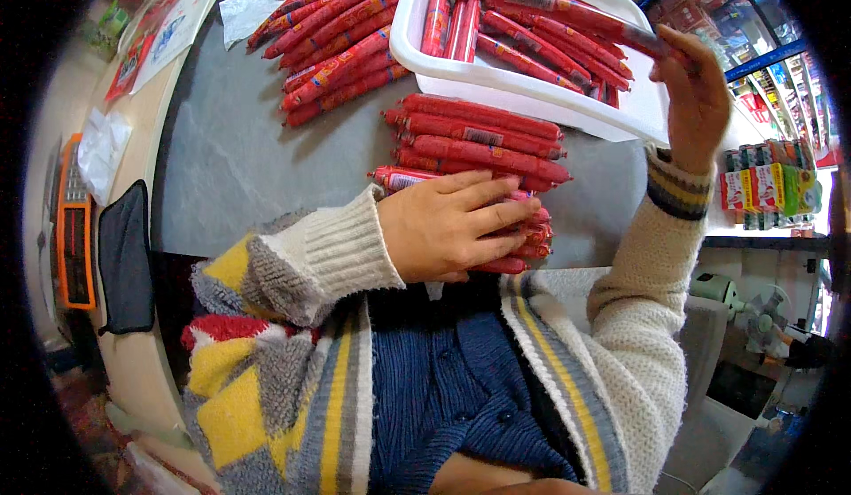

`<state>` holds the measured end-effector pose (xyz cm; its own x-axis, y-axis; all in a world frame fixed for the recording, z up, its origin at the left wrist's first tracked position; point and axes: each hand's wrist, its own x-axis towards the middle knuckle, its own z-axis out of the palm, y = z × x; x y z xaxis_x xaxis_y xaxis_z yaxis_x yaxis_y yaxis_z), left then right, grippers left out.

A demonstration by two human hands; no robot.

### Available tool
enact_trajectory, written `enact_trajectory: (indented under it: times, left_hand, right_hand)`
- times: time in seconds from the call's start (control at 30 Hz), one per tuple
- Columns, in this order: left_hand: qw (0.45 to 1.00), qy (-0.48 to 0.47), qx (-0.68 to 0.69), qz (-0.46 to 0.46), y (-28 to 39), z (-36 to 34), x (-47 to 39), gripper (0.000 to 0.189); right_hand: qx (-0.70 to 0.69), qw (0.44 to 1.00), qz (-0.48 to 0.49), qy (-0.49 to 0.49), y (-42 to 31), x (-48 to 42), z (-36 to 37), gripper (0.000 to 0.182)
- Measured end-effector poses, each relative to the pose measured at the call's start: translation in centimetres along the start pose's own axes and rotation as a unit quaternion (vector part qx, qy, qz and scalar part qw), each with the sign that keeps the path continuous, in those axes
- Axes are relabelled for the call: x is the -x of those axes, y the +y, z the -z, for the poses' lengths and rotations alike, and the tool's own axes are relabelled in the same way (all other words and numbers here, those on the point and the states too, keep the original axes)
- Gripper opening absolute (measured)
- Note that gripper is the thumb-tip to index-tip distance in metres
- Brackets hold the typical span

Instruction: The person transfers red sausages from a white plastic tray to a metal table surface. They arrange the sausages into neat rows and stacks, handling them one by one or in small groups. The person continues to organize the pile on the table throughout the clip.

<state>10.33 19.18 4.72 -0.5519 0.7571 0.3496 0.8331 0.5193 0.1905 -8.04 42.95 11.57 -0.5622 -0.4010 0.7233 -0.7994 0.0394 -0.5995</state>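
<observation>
My left hand (459,229) lies over a pile of red film-wrapped sausages (525,246) at the table's near edge, its fingers curled over them. Its palm side is hidden. At the upper right, my right hand (698,96) grips the end of one long red wrapped sausage (572,16), somewhat blurred. That sausage slants across a white plastic basket (532,86) with more such sausages (532,43) inside. Between my left hand and the basket lies a stacked row of sausages (479,137), placed side by side.
Another sausage heap (339,49) lies left of the basket on the grey tabletop (226,136), beside a white paper (249,13). Farther left are a black pouch (126,259) and an orange-framed object (76,222). Shelves with packaged goods (768,186) and a fan (764,322) stand right.
</observation>
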Motion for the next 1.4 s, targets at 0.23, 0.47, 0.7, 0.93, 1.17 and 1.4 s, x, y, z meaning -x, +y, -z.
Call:
enact_trajectory:
  times: [0.23, 0.47, 0.7, 0.93, 1.17, 1.4]
  left_hand:
    - [0.997, 0.039, -0.033, -0.053, 0.4, -1.0, 0.2, 0.037]
    - [0.995, 0.052, -0.083, -0.015, 0.5, -0.9, 0.4, 0.031]
    - [0.996, -0.088, -0.013, 0.027, 0.3, 0.4, 0.3, 0.079]
    - [0.995, -0.088, -0.002, 0.038, 0.1, 0.1, 0.2, 0.084]
    - [0.995, -0.002, -0.081, -0.061, 0.3, -1.9, 0.7, 0.044]
    - [0.998, -0.062, -0.001, 0.013, 0.3, -0.3, 0.3, 0.073]
  right_hand:
    - [0.019, 0.934, 0.074, -0.349, -4.2, 1.6, -3.9, 0.021]
    - [0.084, 0.901, 0.033, -0.424, -3.4, 1.9, -4.6, 0.027]
    - [0.17, 0.95, -0.135, -0.223, 3.1, 0.2, -1.9, 0.017]
    - [0.153, 0.886, -0.223, -0.376, 6.3, -0.7, -0.1, 0.028]
    - [0.209, 0.839, -0.256, -0.431, 5.6, -1.5, -0.5, 0.028]
    - [0.146, 0.86, -0.246, -0.423, 6.3, -0.8, -0.5, 0.014]
